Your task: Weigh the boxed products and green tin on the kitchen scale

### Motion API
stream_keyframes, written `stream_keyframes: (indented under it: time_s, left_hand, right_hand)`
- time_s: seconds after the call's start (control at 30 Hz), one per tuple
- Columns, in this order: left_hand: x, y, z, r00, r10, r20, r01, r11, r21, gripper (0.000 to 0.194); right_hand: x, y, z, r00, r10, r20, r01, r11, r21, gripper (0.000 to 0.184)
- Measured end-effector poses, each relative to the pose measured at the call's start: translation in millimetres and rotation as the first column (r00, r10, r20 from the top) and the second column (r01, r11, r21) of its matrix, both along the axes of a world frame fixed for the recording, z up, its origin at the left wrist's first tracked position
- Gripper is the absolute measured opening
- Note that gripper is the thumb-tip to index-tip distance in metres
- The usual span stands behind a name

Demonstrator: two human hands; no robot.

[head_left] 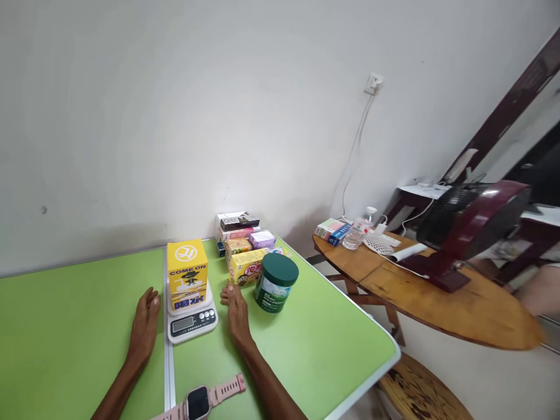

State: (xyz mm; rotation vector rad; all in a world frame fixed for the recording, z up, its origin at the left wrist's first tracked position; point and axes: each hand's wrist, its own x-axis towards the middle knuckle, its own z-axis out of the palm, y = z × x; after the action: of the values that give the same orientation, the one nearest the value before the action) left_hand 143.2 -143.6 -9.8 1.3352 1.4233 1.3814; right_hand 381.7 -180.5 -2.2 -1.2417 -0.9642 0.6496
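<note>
Yellow box is carried by scale, display left uncovered (readability, presumably). Left hand and right hand are rested either side of scale, loosely open, nothing gripped.

Ahead of you, a plain white wall fills the far side, evenly lit, with a small dark mark at its left. Toward your right it carries a white socket with hanging cables. Your green counter stands along it; to its right you have a wooden table and, nearer, a patterned wooden stool.
</note>
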Motion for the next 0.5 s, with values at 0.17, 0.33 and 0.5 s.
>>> stream_keyframes:
  time_s: [0.17,0.33,0.5]
  left_hand:
    - [5.3,-8.6,15.8,0.995,-0.067,-0.071,0.065,0.998,-0.022,0.078]
    - [12.0,-20.0,27.7,0.980,-0.051,-0.192,0.077,0.989,0.129,0.086]
    - [31.8,-34.3,48.4,0.945,-0.024,-0.325,0.093,0.976,0.198,0.097]
  right_hand:
    - [-0.8,-2.8,1.5,0.998,0.002,0.058,-0.004,0.999,0.032,0.056]
    - [-1.4,-7.7,8.3,0.991,-0.001,0.133,-0.001,1.000,0.015,0.056]
    - [-6.3,-15.6,22.4,0.964,-0.056,0.261,0.021,0.990,0.139,0.051]
